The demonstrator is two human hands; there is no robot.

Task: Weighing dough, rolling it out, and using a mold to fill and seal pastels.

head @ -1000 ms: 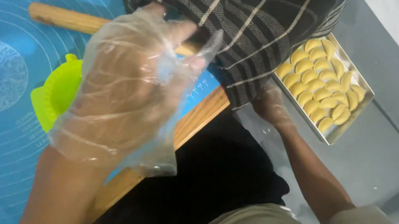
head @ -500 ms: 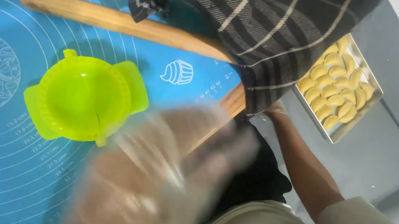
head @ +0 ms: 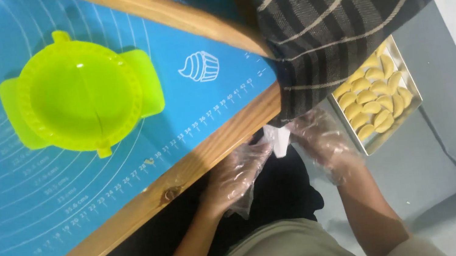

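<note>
Both gloved hands, left hand (head: 235, 173) and right hand (head: 323, 143), were held low below the worktop (head: 148, 206) edge, fingers loosely pinched on a small white piece (head: 277, 138) between them. It was judged light, soft and easily torn, best gripped by its edges. Wrists were bent inward, forearms raised from the lap.

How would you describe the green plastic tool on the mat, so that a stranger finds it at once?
Start at the blue baking mat that covers the wooden table. On its upper part lies the lime-green round press, open and flat. It has a crimped rim and a square handle on each side, and it is the only green thing on the mat.
</note>
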